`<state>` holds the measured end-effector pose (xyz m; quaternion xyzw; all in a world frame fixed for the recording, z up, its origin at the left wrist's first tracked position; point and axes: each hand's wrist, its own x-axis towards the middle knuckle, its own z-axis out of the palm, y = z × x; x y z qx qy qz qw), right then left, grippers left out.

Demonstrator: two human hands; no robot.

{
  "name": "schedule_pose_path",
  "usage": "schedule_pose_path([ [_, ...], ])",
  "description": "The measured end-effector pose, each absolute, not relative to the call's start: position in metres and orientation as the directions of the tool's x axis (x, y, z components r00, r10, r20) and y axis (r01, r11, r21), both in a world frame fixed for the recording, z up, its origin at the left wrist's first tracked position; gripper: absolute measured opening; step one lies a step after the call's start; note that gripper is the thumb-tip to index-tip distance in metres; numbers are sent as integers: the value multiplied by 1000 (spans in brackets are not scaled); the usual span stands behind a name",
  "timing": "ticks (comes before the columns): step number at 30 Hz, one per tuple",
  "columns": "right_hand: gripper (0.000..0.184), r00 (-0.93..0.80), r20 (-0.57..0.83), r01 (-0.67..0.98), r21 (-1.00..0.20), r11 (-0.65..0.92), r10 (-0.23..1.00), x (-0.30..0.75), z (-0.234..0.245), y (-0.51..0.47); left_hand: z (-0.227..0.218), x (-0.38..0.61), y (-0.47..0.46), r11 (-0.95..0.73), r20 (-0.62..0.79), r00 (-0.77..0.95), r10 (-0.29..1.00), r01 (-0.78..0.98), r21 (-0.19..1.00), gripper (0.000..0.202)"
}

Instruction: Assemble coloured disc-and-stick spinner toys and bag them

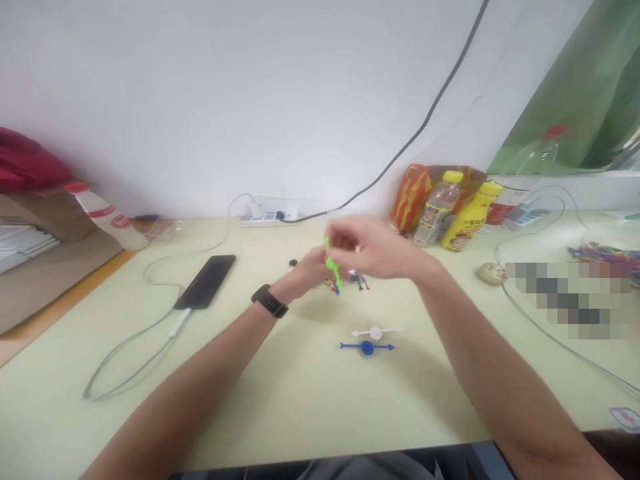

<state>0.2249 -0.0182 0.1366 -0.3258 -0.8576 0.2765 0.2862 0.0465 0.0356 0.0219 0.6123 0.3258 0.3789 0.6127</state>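
A bright green arrow spinner (pixel 333 265) stands tilted between my hands above the table. My left hand (pixel 315 267), with a black watch on the wrist, is closed on it, its fingertips partly hidden. Bent over it from the right, my right hand (pixel 370 247) has thumb and fingers pinched together at the spinner; motion blur hides what is between them. Below my hands lie a white arrow spinner (pixel 375 333) and, just nearer to me, a blue arrow spinner (pixel 367 348). Small multicoloured pieces (pixel 359 281) lie behind my hands, partly covered.
A black phone (pixel 206 282) on a charging cable lies at left. A power strip (pixel 267 218) sits against the wall. Two yellow-capped bottles (pixel 465 217) and a red-yellow bag (pixel 413 197) stand back right. A milky bottle (pixel 113 217) leans at far left.
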Motion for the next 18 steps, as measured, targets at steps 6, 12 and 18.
schedule_pose_path([
  [6,11,-115,676,360,-655,665,728,264,144,5,26,56,20,19,-19,634,773,6,1000,51],
  [12,8,-118,690,526,-566,634,714,270,139,12,26,57,20,23,-16,649,760,-3,1000,53],
  [18,12,-307,575,626,-478,616,759,268,140,5,31,56,19,-4,21,614,789,-30,1000,47],
])
